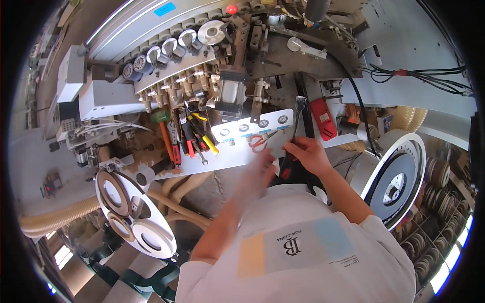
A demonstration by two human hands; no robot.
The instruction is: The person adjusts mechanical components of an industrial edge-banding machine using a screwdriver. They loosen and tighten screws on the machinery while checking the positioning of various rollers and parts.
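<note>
My right hand is closed, thumb and fingers pinching the shaft of a long dark scraper-like tool. Its flat, wider tip points away from me, and the handle with a red mark comes down between my hands. My left hand is smeared by motion close to that handle; whether it touches it cannot be made out. Just beyond the left hand, red-handled scissors or pliers lie on the white machine bed. A white panel with several round gauges stands behind them.
Pliers with yellow and red handles, a wrench and a green-headed mallet lie to the left. A red box-like device is at the right. Large wheels and belt pulleys flank me. Machine rollers run behind.
</note>
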